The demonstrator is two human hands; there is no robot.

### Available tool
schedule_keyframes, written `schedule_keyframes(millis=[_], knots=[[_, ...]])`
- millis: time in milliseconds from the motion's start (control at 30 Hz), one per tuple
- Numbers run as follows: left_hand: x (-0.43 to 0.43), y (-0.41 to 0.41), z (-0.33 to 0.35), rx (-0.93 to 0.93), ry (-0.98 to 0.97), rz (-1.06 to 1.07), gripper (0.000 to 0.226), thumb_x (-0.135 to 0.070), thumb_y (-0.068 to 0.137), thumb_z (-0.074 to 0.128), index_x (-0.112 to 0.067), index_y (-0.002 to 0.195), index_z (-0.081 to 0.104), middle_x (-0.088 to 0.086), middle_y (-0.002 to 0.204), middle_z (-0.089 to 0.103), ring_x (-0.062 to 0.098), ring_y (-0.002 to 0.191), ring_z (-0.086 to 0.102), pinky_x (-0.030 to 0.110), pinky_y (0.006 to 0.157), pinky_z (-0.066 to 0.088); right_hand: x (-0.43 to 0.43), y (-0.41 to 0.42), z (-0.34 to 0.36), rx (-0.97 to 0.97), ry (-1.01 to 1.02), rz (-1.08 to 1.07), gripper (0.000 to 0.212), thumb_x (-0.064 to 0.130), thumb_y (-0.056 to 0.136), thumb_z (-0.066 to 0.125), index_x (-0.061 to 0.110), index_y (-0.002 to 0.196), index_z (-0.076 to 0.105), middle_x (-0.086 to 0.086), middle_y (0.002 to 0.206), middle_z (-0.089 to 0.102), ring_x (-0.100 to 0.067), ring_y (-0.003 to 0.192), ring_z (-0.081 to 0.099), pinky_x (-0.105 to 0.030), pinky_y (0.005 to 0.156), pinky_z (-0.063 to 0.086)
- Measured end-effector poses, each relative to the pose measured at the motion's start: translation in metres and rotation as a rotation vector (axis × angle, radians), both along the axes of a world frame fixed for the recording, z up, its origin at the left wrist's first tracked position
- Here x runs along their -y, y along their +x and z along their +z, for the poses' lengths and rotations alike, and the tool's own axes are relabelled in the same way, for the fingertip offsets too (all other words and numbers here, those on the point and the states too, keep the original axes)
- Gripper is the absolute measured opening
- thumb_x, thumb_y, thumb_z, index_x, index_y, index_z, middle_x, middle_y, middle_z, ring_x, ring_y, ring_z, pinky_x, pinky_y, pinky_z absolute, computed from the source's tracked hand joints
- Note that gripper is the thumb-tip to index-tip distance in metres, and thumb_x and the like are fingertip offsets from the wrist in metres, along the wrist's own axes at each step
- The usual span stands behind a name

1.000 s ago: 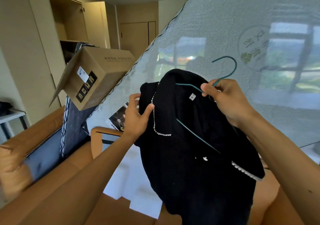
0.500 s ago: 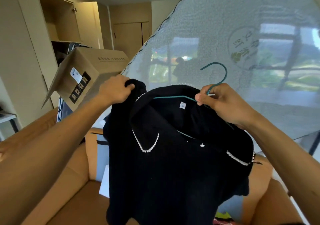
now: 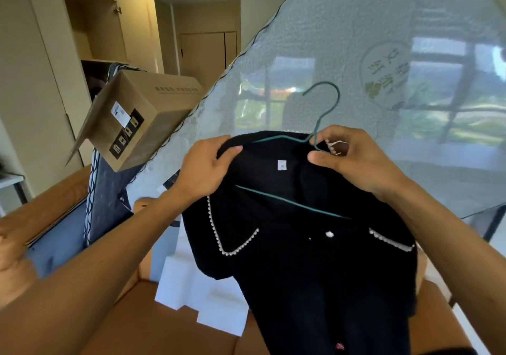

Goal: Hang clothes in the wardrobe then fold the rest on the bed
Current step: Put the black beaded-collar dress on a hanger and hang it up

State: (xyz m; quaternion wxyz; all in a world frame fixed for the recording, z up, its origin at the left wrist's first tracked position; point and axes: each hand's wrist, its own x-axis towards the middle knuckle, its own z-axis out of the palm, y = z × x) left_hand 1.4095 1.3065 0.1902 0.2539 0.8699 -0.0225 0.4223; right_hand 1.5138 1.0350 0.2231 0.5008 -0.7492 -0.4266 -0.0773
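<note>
Head view: the open wardrobe [image 3: 93,26] stands well off to your left. The black top [image 3: 315,259] hangs right in front of you on the green hanger [image 3: 290,201], which lies sideways with its hook up. Your left hand [image 3: 208,168] pinches the collar. Your right hand [image 3: 356,160] pinches the hanger's neck, nearer the hook.

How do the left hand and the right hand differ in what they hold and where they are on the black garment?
The left hand grips only cloth, the shoulder edge of the black garment; the right hand pinches the green wire hanger just under its hook. The left hand is at the garment's left end, the right hand by the hook. Both have curled fingers and are at about the same height.
</note>
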Motion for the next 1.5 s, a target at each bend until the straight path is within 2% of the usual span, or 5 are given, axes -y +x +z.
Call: schedule_keyframes(millis=[400, 867, 1133, 1300, 1500], knots=[[-0.038, -0.002, 0.007, 0.143, -0.068, 0.057, 0.036, -0.041, 0.099, 0.049, -0.013, 0.103, 0.072, 0.005, 0.091, 0.073, 0.023, 0.086, 0.070, 0.043, 0.078, 0.055, 0.068, 0.046, -0.029, -0.229, -0.241, -0.103, 0.027, 0.037, 0.089, 0.071, 0.018, 0.107, 0.062, 0.004, 0.092, 0.070, -0.011, 0.082, 0.067, -0.018, 0.067, 0.047], [-0.030, 0.005, -0.001, 0.120, 0.059, 0.082, 0.039, -0.042, 0.097, 0.052, -0.009, 0.079, 0.062, 0.007, 0.065, 0.062, 0.026, 0.062, 0.062, 0.043, 0.058, 0.047, 0.010, 0.026, -0.002, 0.302, -0.078, -0.352, 0.026, 0.025, 0.089, 0.071, 0.013, 0.075, 0.053, 0.000, 0.065, 0.056, -0.017, 0.061, 0.055, -0.030, 0.057, 0.038], [-0.050, 0.005, -0.006, 0.149, -0.111, 0.013, 0.021, -0.021, 0.102, 0.056, -0.008, 0.101, 0.072, 0.010, 0.092, 0.074, 0.026, 0.087, 0.071, 0.039, 0.075, 0.056, 0.030, 0.049, -0.013, 0.130, -0.084, -0.038, 0.015, 0.023, 0.097, 0.064, 0.023, 0.111, 0.064, 0.010, 0.111, 0.066, -0.006, 0.106, 0.063, -0.028, 0.099, 0.046], [-0.054, 0.007, -0.007, -0.014, -0.283, -0.096, 0.034, -0.022, 0.105, 0.052, -0.040, 0.085, 0.074, -0.018, 0.083, 0.074, -0.002, 0.081, 0.067, 0.019, 0.075, 0.051, 0.021, 0.054, -0.040, 0.159, -0.253, 0.006, 0.040, 0.034, 0.102, 0.050, 0.009, 0.070, 0.051, 0.009, 0.060, 0.048, -0.004, 0.055, 0.046, -0.019, 0.058, 0.036], [-0.072, 0.009, 0.018, -0.207, -0.157, -0.001, 0.041, -0.025, 0.105, 0.049, 0.008, 0.084, 0.060, 0.009, 0.076, 0.059, 0.007, 0.066, 0.054, 0.013, 0.061, 0.039, 0.023, 0.054, -0.048, 0.276, -0.298, 0.098, 0.045, 0.041, 0.101, 0.045, 0.008, 0.071, 0.048, 0.000, 0.057, 0.045, -0.014, 0.052, 0.043, -0.030, 0.055, 0.037]])
